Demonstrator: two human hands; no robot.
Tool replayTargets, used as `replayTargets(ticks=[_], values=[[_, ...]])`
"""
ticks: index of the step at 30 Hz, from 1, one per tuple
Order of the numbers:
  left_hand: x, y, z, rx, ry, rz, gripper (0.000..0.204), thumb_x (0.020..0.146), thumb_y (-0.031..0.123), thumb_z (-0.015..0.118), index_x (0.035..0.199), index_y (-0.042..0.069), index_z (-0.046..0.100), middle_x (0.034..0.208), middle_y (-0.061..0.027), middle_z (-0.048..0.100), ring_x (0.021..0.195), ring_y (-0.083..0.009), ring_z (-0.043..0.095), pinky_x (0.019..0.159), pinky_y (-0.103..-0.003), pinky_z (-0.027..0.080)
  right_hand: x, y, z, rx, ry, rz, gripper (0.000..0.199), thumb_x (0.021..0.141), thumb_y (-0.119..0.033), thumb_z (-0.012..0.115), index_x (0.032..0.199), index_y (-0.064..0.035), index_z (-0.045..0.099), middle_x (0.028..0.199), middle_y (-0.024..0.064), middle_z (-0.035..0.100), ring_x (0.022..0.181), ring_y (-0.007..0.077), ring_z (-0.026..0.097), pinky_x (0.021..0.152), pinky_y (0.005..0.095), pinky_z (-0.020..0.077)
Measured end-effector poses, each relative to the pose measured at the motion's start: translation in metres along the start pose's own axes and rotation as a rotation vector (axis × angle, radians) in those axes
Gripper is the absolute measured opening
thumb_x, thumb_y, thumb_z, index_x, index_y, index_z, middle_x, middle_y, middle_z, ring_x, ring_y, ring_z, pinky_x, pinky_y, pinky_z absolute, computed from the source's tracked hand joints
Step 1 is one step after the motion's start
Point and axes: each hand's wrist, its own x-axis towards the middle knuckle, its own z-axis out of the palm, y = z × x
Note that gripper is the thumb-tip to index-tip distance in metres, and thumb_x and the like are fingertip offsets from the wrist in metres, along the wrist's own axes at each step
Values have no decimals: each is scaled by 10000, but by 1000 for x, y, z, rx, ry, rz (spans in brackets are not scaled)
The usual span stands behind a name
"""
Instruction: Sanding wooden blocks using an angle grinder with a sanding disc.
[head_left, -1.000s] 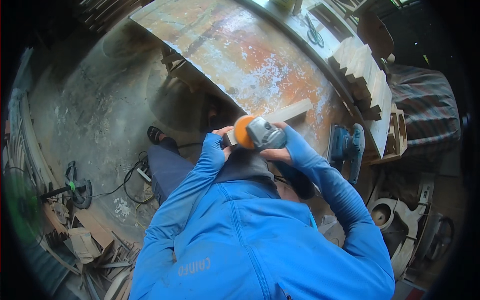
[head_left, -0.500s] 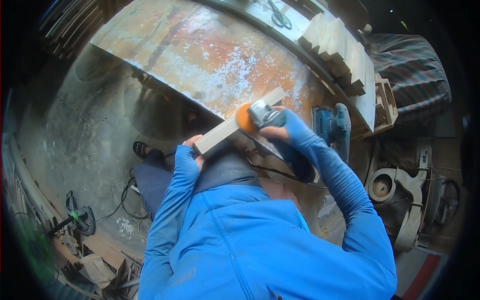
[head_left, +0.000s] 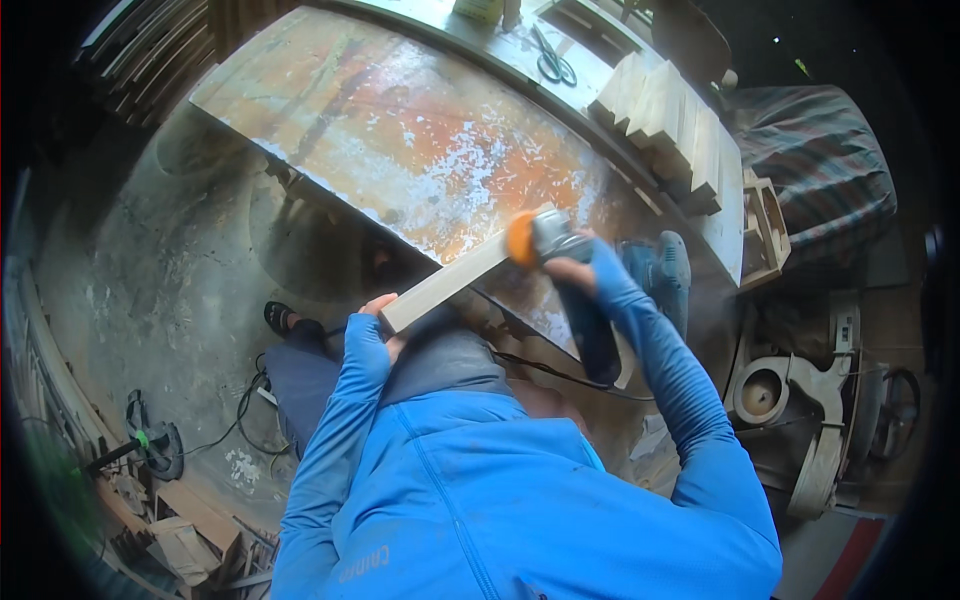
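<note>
Wood block (head_left: 445, 283) gripped at near end by left hand (head_left: 372, 330); long axis ran up-right to orange sanding disc (head_left: 521, 239); right hand (head_left: 572, 270) wrapped around grinder (head_left: 585, 300).

left hand (head_left: 372, 335) grips wooden slat (head_left: 447, 281) | right hand (head_left: 572, 272) holds grinder (head_left: 545, 240), orange disc touching slat

Single view: head-worn fisheye, looking steeply down over own chest, close above hands; worktop (head_left: 400, 130) ahead, floor (head_left: 150, 290) at left.

A woodworking workshop: paint-stained workbench (head_left: 400, 130), stacked wooden blocks (head_left: 665, 110), scrap timber (head_left: 190, 530).
</note>
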Motion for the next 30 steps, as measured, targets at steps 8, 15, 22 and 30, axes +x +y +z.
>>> replayTargets(ticks=[8, 15, 22, 30], values=[[1, -2, -1, 24, 10, -38, 530, 789, -116, 732, 1269, 42, 573, 1107, -66, 661, 1006, -156, 644, 893, -301, 531, -13, -12, 44, -281, -158, -38, 962, 632, -429, 904, 1336, 74, 484, 1159, 222, 657, 1064, 263, 644, 953, 347, 496], [11, 2, -4, -49, 7, -35, 510, 791, -107, 733, 1253, 49, 586, 1084, -62, 662, 965, -146, 639, 861, -289, 525, 13, 9, -49, -110, 65, 37, 655, 683, -270, 897, 1155, 65, 590, 949, 123, 704, 794, 163, 681, 739, 276, 559], [2, -5, -8, 64, 54, 1, 516, 745, -42, 793, 1219, 63, 617, 1094, -67, 633, 986, -167, 625, 874, -305, 508, 16, 29, -52, 89, 183, -34, 505, 747, -193, 848, 1116, 44, 598, 852, 111, 692, 743, 182, 676, 680, 313, 567], [6, 28, -4, 122, 93, 42, 530, 738, 17, 822, 1224, 83, 622, 1080, -104, 620, 990, -230, 613, 877, -337, 498, -16, -31, 62, -145, -304, -117, 907, 657, -315, 916, 1343, 75, 469, 1136, 162, 661, 1044, 198, 632, 932, 309, 501]])
